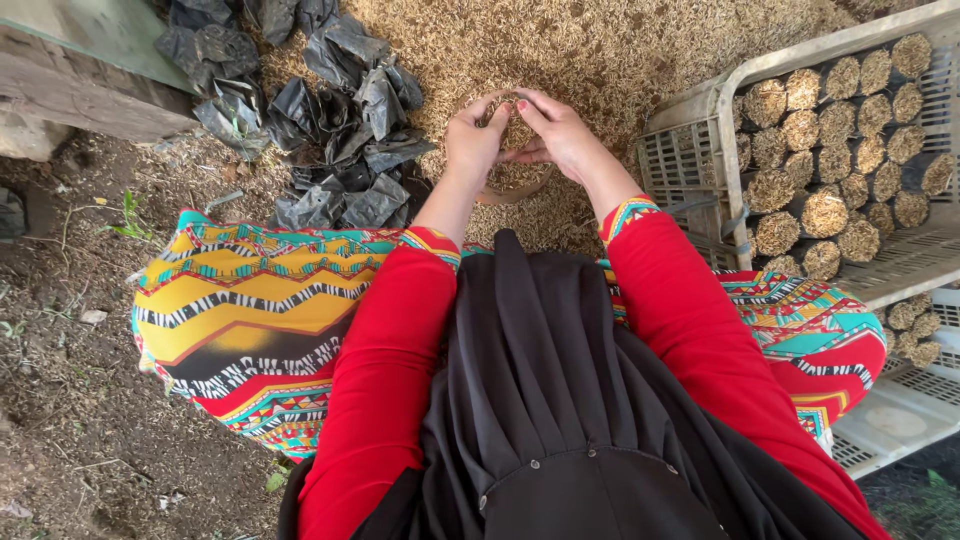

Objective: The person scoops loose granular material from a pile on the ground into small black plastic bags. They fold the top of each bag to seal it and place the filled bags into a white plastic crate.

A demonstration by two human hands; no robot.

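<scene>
1. My left hand (473, 140) and right hand (560, 135) both grip a small husk-filled bag (512, 128) over the far husk pile (600, 50)
2. Empty black bags (330, 120) lie left
3. A crate (700, 130) of filled bags (830, 130) stands right

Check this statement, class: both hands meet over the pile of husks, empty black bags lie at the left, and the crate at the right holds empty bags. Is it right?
One slip. The head view shows the crate packed with filled bags, husk showing at their tops. Both hands (left hand, right hand) do meet over the husks, and the empty black bags lie at the left.
</scene>
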